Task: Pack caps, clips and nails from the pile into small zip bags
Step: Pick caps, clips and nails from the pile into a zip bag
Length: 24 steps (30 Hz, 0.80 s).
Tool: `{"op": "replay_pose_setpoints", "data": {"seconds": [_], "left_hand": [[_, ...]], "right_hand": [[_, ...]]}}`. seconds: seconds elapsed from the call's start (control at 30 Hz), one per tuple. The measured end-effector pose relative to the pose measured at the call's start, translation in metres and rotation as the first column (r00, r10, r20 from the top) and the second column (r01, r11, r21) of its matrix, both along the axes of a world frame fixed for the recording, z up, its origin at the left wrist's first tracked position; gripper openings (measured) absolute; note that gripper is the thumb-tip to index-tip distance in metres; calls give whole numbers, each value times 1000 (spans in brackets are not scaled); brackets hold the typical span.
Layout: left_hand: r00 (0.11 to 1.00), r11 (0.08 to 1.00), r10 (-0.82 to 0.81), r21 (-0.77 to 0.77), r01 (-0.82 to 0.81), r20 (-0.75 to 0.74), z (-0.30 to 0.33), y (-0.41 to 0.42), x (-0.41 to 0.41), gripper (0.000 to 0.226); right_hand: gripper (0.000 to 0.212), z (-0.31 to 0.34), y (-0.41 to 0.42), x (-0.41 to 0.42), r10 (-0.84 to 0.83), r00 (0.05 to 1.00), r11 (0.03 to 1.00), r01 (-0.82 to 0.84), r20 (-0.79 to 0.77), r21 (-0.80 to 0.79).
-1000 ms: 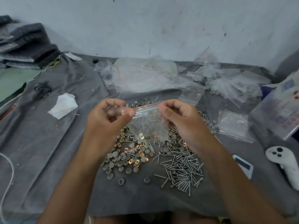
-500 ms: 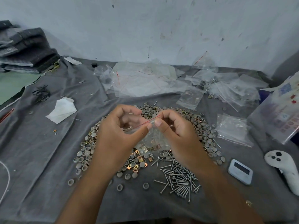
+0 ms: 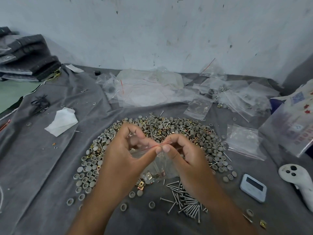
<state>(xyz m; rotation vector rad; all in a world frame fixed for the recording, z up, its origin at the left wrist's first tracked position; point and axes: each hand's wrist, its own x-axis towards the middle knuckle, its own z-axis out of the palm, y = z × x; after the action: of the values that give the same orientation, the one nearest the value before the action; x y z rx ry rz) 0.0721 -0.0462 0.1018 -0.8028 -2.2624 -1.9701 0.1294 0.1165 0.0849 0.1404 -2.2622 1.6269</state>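
From my feed, the zip bag (image 3: 157,167) I'm watching is thin clear plastic, glossy and crinkled, with a red strip along its mouth. The caps (image 3: 88,168) look matt grey, likely plastic. The nails (image 3: 188,206) are bright silvery metal; the clips (image 3: 141,184) are shiny brass-coloured metal. Everything sits on a soft, matt grey cloth (image 3: 50,167). At right, the timer (image 3: 253,187) is smooth white plastic; far behind, the wall (image 3: 152,31) is rough, scuffed and pale.

You are working in soft, even, rather cool light that is casting only faint shadows beneath your hands (image 3: 152,160). The wide lens is bending the wall (image 3: 152,31) and cloth (image 3: 42,158) near the frame's edges. The clear bags (image 3: 152,89) are glinting mildly; fine detail is looking slightly smeared.
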Motion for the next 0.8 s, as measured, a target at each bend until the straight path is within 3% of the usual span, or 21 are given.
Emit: {"op": "replay_pose_setpoints", "data": {"seconds": [0.27, 0.63, 0.8], "left_hand": [[1000, 998, 22, 51, -23, 17, -9, -2, 2, 34], [995, 993, 93, 63, -96, 47, -17, -10, -1, 42], [993, 991, 114, 68, -117, 41, -15, -7, 2, 50]], "right_hand": [[18, -4, 3, 6, -20, 999, 997, 23, 45, -80], [11, -10, 7, 12, -79, 995, 954, 95, 65, -283], [21, -12, 9, 14, -85, 993, 935, 109, 85, -339]]}}
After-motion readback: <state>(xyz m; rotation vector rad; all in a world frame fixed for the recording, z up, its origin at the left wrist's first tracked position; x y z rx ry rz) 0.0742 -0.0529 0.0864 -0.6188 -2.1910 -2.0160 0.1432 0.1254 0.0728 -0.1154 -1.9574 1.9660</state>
